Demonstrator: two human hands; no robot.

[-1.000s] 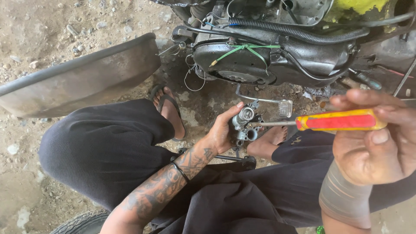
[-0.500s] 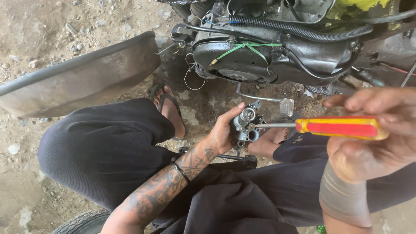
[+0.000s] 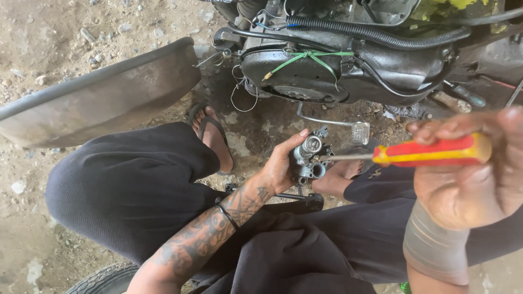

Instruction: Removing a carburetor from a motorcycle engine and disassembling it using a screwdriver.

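Observation:
My left hand (image 3: 283, 166) grips a small grey metal carburettor (image 3: 309, 159) low in front of me, above my knees. My right hand (image 3: 473, 163) is closed around a screwdriver with a red and yellow handle (image 3: 433, 153). Its thin metal shaft runs left and its tip rests against the carburettor. A tattooed forearm with a black wristband leads down from the left hand. A grey band wraps my right wrist.
A black motorcycle engine (image 3: 338, 71) with hoses and a green wire stands right behind the hands. A chrome pedal (image 3: 359, 130) sticks out below it. A curved grey mudguard panel (image 3: 98, 103) lies to the left on stony dirt. Feet in sandals rest beneath.
The screwdriver handle and my right hand shifted slightly right and down; the left hand keeps holding the carburettor in the same place.

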